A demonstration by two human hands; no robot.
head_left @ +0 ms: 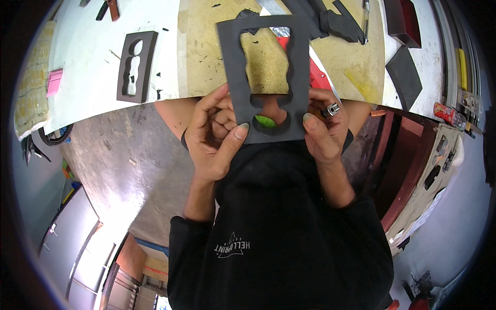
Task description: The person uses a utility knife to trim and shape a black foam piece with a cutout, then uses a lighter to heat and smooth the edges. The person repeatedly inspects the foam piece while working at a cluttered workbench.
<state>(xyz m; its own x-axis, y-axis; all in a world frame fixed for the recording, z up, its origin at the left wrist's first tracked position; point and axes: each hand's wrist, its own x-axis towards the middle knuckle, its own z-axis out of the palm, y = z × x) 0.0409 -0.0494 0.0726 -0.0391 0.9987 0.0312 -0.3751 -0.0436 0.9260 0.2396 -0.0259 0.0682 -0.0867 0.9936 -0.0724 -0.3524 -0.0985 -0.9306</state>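
A rectangular black foam insert [300, 62] is held up at the table's near edge. It has a long wavy-edged cut-out joined to a rounded one below. My left hand [219, 134] grips its lower left side, thumb in front and fingers curled behind. At the lower right edge, my right hand [328, 132] pinches the foam with its thumb. A small shiny metal cylinder end [329, 109] pokes out between the right hand's fingers; the rest of that tool is hidden. Through the cut-outs I see the tan board and a bit of green.
On the white table [88, 57] lies another dark foam insert [124, 77]. The tan board [204, 67] carries black foam scraps [343, 26] and a red-and-silver strip [320, 70]. Farther right are a dark box [403, 23] and a flat black piece [404, 77]. A pink piece [54, 81] sits left.
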